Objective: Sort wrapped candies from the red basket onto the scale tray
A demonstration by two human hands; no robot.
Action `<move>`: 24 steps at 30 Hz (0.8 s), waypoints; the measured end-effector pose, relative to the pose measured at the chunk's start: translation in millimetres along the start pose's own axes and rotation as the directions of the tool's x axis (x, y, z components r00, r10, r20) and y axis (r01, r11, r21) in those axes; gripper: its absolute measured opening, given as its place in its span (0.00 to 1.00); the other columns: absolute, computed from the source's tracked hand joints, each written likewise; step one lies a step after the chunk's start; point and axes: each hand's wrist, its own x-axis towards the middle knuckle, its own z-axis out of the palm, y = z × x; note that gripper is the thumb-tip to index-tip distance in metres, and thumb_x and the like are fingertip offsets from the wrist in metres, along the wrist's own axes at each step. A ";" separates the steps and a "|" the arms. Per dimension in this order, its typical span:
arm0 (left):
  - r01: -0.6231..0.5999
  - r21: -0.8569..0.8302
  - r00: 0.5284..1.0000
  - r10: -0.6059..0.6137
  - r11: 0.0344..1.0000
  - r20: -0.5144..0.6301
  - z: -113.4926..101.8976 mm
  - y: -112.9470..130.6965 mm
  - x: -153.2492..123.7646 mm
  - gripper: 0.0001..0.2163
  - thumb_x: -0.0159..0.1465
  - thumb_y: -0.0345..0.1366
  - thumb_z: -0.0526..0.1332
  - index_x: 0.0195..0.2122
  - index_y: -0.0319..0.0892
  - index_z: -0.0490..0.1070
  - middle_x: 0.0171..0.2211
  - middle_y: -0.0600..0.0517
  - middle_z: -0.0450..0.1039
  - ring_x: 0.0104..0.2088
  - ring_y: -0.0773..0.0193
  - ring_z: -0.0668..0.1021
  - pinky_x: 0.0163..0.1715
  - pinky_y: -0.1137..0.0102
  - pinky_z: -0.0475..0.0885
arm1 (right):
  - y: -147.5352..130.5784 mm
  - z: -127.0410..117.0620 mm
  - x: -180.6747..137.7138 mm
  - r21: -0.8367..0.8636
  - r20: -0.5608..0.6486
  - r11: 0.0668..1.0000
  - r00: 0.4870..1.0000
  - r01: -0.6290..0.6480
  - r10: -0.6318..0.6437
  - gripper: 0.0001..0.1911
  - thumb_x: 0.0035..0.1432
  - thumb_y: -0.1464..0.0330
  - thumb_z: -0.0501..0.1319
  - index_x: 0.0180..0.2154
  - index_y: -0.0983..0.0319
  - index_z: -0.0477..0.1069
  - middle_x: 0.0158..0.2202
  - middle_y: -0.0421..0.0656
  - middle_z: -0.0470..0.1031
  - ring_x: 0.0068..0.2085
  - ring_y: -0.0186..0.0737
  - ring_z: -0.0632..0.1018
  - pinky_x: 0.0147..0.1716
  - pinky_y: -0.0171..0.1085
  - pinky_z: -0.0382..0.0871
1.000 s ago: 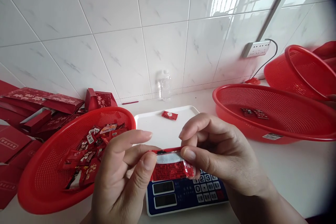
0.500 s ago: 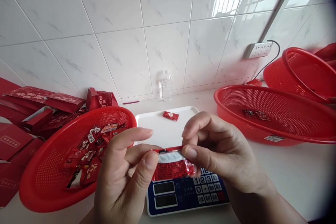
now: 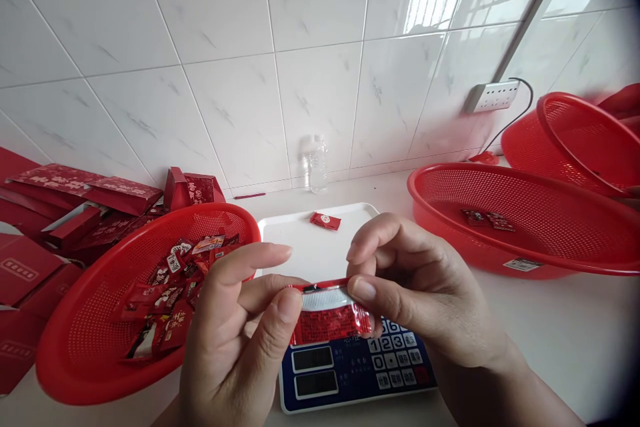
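A small red candy packet [image 3: 327, 315] is held up over the blue scale [image 3: 350, 370], its silver seam facing me. My left hand [image 3: 235, 340] pinches its left end between thumb and finger. My right hand [image 3: 415, 287] pinches its right end the same way. Behind the packet, the scale's white weighing tray [image 3: 295, 240] carries one more red packet [image 3: 325, 220]. Left of my hands, a red mesh basket [image 3: 80, 353] holds several similar packets [image 3: 170, 293].
A large red basket [image 3: 560, 227] at the right holds two small packets [image 3: 485, 217]; another red basket [image 3: 575, 140] leans behind it. Red gift boxes [image 3: 75, 207] are piled at the left. A clear bottle [image 3: 317, 163] and a wall socket [image 3: 493, 95] with cable stand at the tiled wall.
Almost nothing has moved; both hands keep pinching the packet in the same place, and the view has shifted very slightly.
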 end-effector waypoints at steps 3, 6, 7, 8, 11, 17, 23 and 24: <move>0.005 -0.001 1.000 -0.005 1.000 0.013 1.5 0.1 0.7 0.13 0.70 0.30 0.59 0.51 0.57 0.72 0.28 0.59 0.79 0.25 0.73 0.79 0.28 0.83 0.76 | -0.5 0.1 -0.1 0.004 0.002 1.000 1.000 -0.009 0.009 0.07 0.61 0.76 0.65 0.37 0.58 0.73 0.24 0.32 0.74 0.21 0.22 0.73 0.24 0.20 0.72; 0.005 -0.015 1.000 -0.005 1.000 0.009 4.9 0.4 0.9 0.13 0.70 0.30 0.59 0.51 0.57 0.71 0.28 0.59 0.78 0.23 0.74 0.77 0.26 0.83 0.75 | -0.8 0.1 -0.3 -0.012 -0.006 1.000 1.000 -0.007 0.007 0.07 0.61 0.76 0.65 0.37 0.58 0.72 0.24 0.32 0.73 0.21 0.22 0.73 0.24 0.21 0.72; 0.007 -0.020 1.000 -0.007 1.000 -0.004 5.9 0.5 0.8 0.13 0.70 0.30 0.59 0.50 0.57 0.71 0.27 0.59 0.78 0.22 0.74 0.77 0.25 0.83 0.75 | -0.7 0.1 -0.3 -0.022 -0.010 1.000 1.000 -0.002 0.002 0.07 0.61 0.76 0.65 0.37 0.59 0.72 0.24 0.32 0.73 0.21 0.23 0.73 0.23 0.22 0.72; 0.006 -0.024 1.000 -0.006 1.000 -0.016 6.5 0.6 0.6 0.13 0.70 0.30 0.58 0.50 0.56 0.71 0.27 0.59 0.78 0.22 0.74 0.77 0.25 0.83 0.75 | -0.7 0.2 -0.3 -0.033 -0.012 0.999 1.000 0.004 -0.004 0.06 0.61 0.75 0.65 0.37 0.59 0.71 0.24 0.33 0.73 0.21 0.24 0.73 0.23 0.22 0.72; 0.001 -0.014 1.000 -0.001 1.000 -0.015 5.3 0.5 0.5 0.13 0.70 0.30 0.59 0.50 0.56 0.71 0.27 0.58 0.77 0.22 0.73 0.77 0.25 0.81 0.76 | -0.9 0.8 -0.4 -0.057 -0.016 0.998 1.000 0.009 -0.010 0.05 0.61 0.74 0.65 0.37 0.59 0.70 0.23 0.33 0.73 0.20 0.25 0.72 0.22 0.24 0.72; 0.025 0.010 0.999 -0.025 1.000 -0.023 -1.5 -0.3 2.3 0.12 0.69 0.31 0.60 0.49 0.57 0.73 0.27 0.58 0.77 0.23 0.72 0.77 0.24 0.81 0.76 | -0.6 3.7 -1.7 -0.013 -0.026 1.000 1.000 -0.012 0.011 0.05 0.61 0.74 0.65 0.36 0.60 0.71 0.23 0.34 0.72 0.21 0.25 0.72 0.22 0.24 0.72; 0.027 -0.005 1.000 -0.027 1.000 -0.005 1.5 0.1 2.7 0.13 0.69 0.30 0.59 0.50 0.56 0.72 0.27 0.58 0.76 0.23 0.71 0.79 0.24 0.81 0.77 | -0.3 3.6 -1.5 0.016 -0.023 1.000 1.000 -0.005 0.005 0.05 0.61 0.75 0.65 0.36 0.60 0.72 0.24 0.34 0.73 0.22 0.24 0.73 0.24 0.22 0.72; 0.024 -0.006 1.000 -0.024 1.000 -0.006 2.0 0.2 2.5 0.13 0.69 0.30 0.59 0.50 0.56 0.72 0.27 0.58 0.76 0.23 0.71 0.79 0.24 0.81 0.77 | -0.7 3.6 -1.7 0.010 -0.028 1.000 1.000 -0.005 0.005 0.05 0.61 0.75 0.65 0.36 0.60 0.72 0.24 0.34 0.73 0.22 0.24 0.73 0.23 0.23 0.73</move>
